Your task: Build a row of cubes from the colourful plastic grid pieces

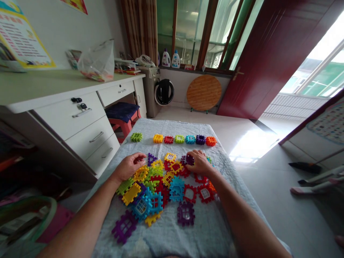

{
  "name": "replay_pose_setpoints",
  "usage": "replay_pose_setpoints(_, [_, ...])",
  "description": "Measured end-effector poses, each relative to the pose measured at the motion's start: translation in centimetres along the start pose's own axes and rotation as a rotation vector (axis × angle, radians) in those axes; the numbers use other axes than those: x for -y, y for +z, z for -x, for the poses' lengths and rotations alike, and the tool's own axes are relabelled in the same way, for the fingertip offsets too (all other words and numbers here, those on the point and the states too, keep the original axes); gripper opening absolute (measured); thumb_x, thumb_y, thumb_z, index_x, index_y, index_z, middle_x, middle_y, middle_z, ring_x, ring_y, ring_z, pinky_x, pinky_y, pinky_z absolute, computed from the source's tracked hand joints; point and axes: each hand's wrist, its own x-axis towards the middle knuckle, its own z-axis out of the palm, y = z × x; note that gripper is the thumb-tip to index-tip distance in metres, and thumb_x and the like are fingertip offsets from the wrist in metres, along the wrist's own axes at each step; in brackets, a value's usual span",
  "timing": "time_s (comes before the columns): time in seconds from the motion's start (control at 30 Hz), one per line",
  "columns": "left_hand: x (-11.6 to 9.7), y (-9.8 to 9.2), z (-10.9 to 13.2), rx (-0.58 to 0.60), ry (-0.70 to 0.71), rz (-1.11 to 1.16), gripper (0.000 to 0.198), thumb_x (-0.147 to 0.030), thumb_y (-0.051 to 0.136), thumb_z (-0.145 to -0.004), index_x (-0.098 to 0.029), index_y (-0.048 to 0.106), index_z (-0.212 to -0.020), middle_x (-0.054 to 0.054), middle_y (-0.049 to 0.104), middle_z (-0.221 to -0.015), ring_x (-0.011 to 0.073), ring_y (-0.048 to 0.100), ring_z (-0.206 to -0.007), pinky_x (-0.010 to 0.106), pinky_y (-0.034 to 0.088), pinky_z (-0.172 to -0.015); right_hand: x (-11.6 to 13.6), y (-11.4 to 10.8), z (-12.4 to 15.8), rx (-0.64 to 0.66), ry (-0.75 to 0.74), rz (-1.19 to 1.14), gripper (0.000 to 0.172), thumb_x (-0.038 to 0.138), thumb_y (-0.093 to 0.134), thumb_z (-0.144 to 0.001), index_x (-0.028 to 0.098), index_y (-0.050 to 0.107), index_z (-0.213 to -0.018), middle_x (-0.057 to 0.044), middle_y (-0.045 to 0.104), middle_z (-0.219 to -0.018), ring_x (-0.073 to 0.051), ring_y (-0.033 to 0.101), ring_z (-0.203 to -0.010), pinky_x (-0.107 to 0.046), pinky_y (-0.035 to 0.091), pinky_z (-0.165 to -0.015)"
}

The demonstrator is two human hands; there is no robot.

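Note:
Interlocking plastic building panels with notched edges lie in a loose pile on the cloth in front of me. My right hand (200, 163) is at the pile's far right, its fingers and thumb closed on a dark purple panel (187, 161). My left hand (131, 166) hovers at the left side with loosely bent fingers, thumb and fingertips apart, and nothing visible between them. Closest to its fingertips are a purple triangular panel (152, 159) and a yellow panel (141, 173). A blue panel (176, 189) and a red panel (205, 193) lie nearer me.
Behind the pile runs a row of assembled blocks, including a yellow block (158, 138) and an orange block (211, 141). A green block (136, 137) sits apart on the left. The cloth-covered table (172, 126) stands beside a white desk (67, 120).

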Motion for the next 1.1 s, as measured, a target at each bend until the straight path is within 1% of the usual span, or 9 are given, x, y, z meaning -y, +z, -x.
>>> replay_pose_setpoints(0.13, [-0.1,0.0,0.0,-0.008,-0.002,-0.010,0.040,-0.047,0.059,-0.076,-0.016,0.063,-0.101,0.004,0.067,-0.088,0.0186,0.063,-0.078,0.029,0.051,-0.074,0.8,-0.4,0.3,-0.078,-0.039,-0.069,0.053,0.032,0.070,-0.065,0.016,0.057,-0.114,-0.009,0.060,-0.103,-0.026,0.049,-0.097,-0.041,0.036,-0.087])
replay_pose_setpoints(0.23, [-0.1,0.0,0.1,-0.004,0.000,-0.001,0.041,-0.048,0.060,-0.076,-0.016,0.063,-0.101,0.004,0.067,-0.088,0.0188,0.063,-0.079,0.029,0.051,-0.075,2.3,-0.9,0.6,-0.123,-0.126,-0.148,0.053,0.030,0.070,-0.067,0.017,0.055,-0.116,-0.008,0.059,-0.103,-0.025,0.050,-0.096,-0.039,0.038,-0.086])
replay_pose_setpoints(0.4, [0.2,0.0,0.0,0.001,0.005,0.012,0.040,-0.047,0.059,-0.076,-0.016,0.062,-0.102,0.004,0.066,-0.088,0.0186,0.063,-0.079,0.029,0.051,-0.075,4.1,-0.5,0.9,-0.083,-0.215,-0.159,0.049,0.033,0.071,-0.067,0.019,0.056,-0.112,-0.006,0.057,-0.098,-0.023,0.049,-0.093,-0.038,0.039,-0.085])
replay_pose_setpoints(0.53, [0.4,0.0,0.0,0.007,0.007,0.021,0.040,-0.046,0.059,-0.076,-0.016,0.062,-0.103,0.004,0.066,-0.088,0.0185,0.062,-0.079,0.029,0.051,-0.074,4.1,0.3,0.9,-0.038,-0.224,-0.123,0.048,0.034,0.072,-0.067,0.019,0.058,-0.110,-0.006,0.057,-0.097,-0.022,0.049,-0.092,-0.038,0.038,-0.087])
replay_pose_setpoints(0.63, [0.5,0.0,0.0,0.006,0.011,0.022,0.039,-0.045,0.059,-0.077,-0.017,0.062,-0.103,0.004,0.066,-0.088,0.0187,0.062,-0.079,0.030,0.051,-0.075,3.7,0.7,1.0,-0.013,-0.245,-0.119,0.051,0.035,0.072,-0.068,0.019,0.057,-0.113,-0.006,0.059,-0.099,-0.023,0.049,-0.095,-0.038,0.038,-0.088])
replay_pose_setpoints(0.87, [0.6,0.0,-0.2,0.010,0.011,0.005,0.039,-0.045,0.059,-0.077,-0.017,0.062,-0.103,0.004,0.066,-0.088,0.0189,0.063,-0.079,0.030,0.051,-0.075,4.0,0.5,1.0,-0.046,-0.210,-0.154,0.054,0.041,0.073,-0.070,0.020,0.056,-0.116,-0.007,0.060,-0.104,-0.024,0.048,-0.099,-0.039,0.038,-0.088])
replay_pose_setpoints(0.97, [0.6,0.1,-0.2,0.013,0.011,-0.003,0.039,-0.046,0.058,-0.077,-0.017,0.061,-0.103,0.004,0.066,-0.089,0.0190,0.063,-0.079,0.031,0.051,-0.075,4.4,0.5,1.0,-0.029,-0.207,-0.129,0.054,0.042,0.073,-0.070,0.019,0.056,-0.116,-0.008,0.061,-0.103,-0.024,0.048,-0.099,-0.039,0.038,-0.087])
replay_pose_setpoints(1.03, [0.2,0.0,-0.1,0.006,0.018,-0.039,0.038,-0.045,0.057,-0.077,-0.017,0.061,-0.103,0.005,0.066,-0.089,0.0192,0.062,-0.078,0.031,0.051,-0.075,4.5,0.7,0.9,-0.013,-0.200,-0.112,0.054,0.041,0.073,-0.070,0.019,0.056,-0.115,-0.008,0.061,-0.101,-0.024,0.049,-0.097,-0.039,0.038,-0.087])
replay_pose_setpoints(1.1, [-0.8,-0.2,-0.1,-0.043,0.054,-0.134,0.036,-0.042,0.057,-0.077,-0.017,0.062,-0.101,0.006,0.066,-0.092,0.0200,0.062,-0.079,0.033,0.050,-0.076,4.5,0.9,0.9,-0.008,-0.194,-0.109,0.053,0.040,0.073,-0.069,0.019,0.056,-0.115,-0.008,0.061,-0.101,-0.024,0.049,-0.096,-0.039,0.038,-0.086])
